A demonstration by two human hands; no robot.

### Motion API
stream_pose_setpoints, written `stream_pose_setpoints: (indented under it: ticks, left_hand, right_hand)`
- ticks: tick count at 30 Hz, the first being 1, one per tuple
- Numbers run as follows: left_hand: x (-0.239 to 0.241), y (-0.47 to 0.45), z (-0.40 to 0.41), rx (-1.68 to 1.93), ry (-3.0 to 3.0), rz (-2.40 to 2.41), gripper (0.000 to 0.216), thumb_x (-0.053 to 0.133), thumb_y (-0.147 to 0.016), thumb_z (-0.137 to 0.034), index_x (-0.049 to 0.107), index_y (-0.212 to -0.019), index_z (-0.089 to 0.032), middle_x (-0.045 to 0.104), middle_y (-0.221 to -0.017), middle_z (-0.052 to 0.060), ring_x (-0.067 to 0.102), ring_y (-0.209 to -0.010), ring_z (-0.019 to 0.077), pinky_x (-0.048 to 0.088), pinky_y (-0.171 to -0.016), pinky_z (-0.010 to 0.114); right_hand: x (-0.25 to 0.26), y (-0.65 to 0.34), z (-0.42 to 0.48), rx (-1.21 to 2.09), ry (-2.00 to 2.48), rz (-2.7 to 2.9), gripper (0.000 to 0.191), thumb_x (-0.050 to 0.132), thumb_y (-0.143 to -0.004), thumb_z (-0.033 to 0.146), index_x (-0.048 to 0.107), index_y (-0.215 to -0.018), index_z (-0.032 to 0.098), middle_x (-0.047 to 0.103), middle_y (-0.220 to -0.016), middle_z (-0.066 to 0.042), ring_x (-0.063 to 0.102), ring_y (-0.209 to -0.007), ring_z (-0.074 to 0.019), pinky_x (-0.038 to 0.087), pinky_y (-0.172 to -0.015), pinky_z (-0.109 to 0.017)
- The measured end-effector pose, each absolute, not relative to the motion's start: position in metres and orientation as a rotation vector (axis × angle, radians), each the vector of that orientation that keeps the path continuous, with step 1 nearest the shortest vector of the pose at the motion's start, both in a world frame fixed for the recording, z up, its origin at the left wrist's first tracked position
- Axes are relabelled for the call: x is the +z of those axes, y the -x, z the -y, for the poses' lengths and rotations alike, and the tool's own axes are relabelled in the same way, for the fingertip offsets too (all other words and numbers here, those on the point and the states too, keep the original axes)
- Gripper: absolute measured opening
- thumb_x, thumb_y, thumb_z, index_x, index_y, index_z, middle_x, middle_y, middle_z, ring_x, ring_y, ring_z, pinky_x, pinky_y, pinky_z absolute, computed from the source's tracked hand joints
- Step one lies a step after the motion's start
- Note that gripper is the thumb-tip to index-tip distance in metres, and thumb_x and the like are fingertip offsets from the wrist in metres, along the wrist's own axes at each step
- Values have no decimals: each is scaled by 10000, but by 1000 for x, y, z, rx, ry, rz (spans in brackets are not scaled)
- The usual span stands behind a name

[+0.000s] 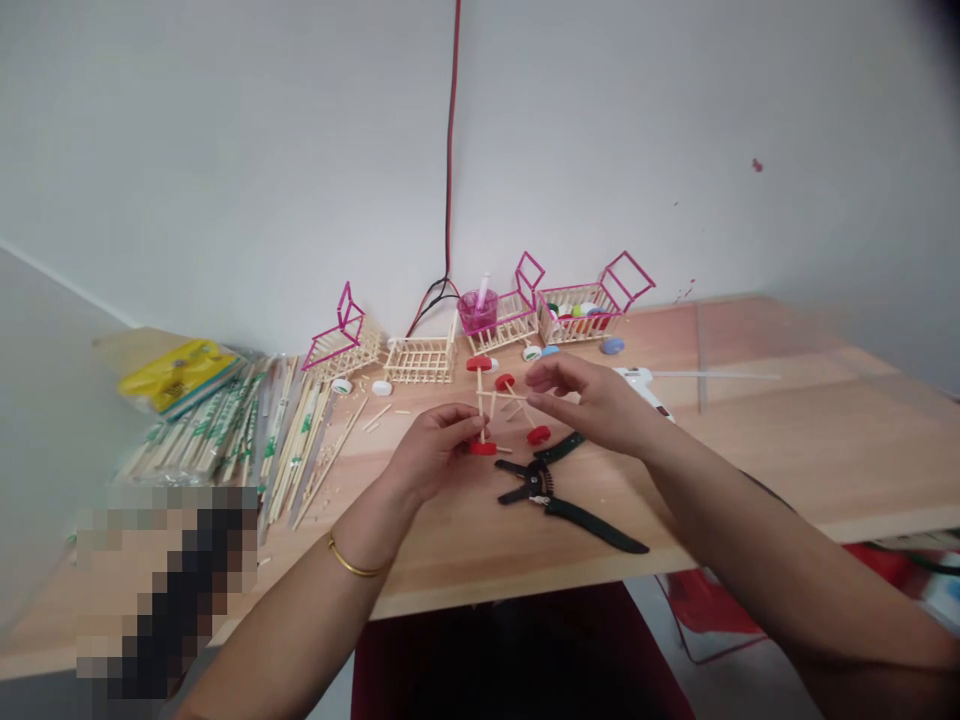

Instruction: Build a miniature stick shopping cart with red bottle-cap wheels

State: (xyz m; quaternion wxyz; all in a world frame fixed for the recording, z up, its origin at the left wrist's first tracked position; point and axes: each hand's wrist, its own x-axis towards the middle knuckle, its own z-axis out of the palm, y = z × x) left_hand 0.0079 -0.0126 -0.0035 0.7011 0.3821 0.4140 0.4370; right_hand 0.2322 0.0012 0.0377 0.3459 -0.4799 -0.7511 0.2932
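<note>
My left hand [437, 447] pinches a small frame of wooden sticks [495, 400] with red bottle-cap wheels [481, 363] on the stick ends, held just above the wooden table [750, 440]. My right hand [592, 397] hovers at the frame's right side, fingers loosely curled and apart, fingertips near the sticks by another red cap [538, 435]. Black pliers [559, 492] lie on the table right under both hands.
Packs of bamboo chopsticks [225, 425] lie at the left with a yellow packet [178, 373]. Small stick carts with pink frames [577, 300] stand along the wall, next to a pink cup [478, 310]. A white glue gun [641, 385] lies behind my right hand. Red and black wires [450, 150] hang down the wall.
</note>
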Motion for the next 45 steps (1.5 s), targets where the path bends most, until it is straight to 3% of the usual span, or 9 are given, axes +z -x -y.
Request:
stream_pose_setpoints:
  ticks: [11,17,27,37,45]
  left_hand:
    - [0,-11,16,946,-1013,-979,227,814,-648,-294,706,-782,-145,662,-687,-15,570,-582,77,446,-603,208]
    - [2,-11,17,896,-1104,-950,180,773,-707,-275,719,-838,-165,672,-687,-16,571,-578,80,453,-602,212]
    - [-2,-13,17,894,-1019,-900,279,798,-693,-286,725,-941,-179,738,-920,56,695,-772,174,544,-753,311]
    - [-3,-15,18,949,-939,-935,239,829,-640,-290,732,-812,-155,715,-743,15,650,-647,116,534,-666,248]
    - [-5,-15,17,940,-939,-967,249,836,-627,-300,726,-800,-159,717,-737,16,653,-632,126,531,-638,260]
  right_hand:
    - [20,-217,-11,1414,1055,1883,333,624,-839,477,641,-1037,210,673,-869,-20,606,-729,-144,451,-589,-248]
    - [20,-218,-8,1372,1103,1874,283,616,-845,449,676,-910,180,648,-814,-14,563,-706,-131,440,-618,-250]
    - [25,-217,-6,1339,1097,1982,297,593,-850,453,687,-859,172,683,-823,-31,596,-738,-151,460,-663,-265]
    - [19,-217,-6,1349,1113,1984,286,604,-852,423,714,-910,165,698,-810,-28,603,-700,-140,454,-623,-249]
    - [18,-218,-7,1309,1094,2023,280,610,-853,430,720,-888,175,711,-844,-31,625,-752,-151,470,-663,-251]
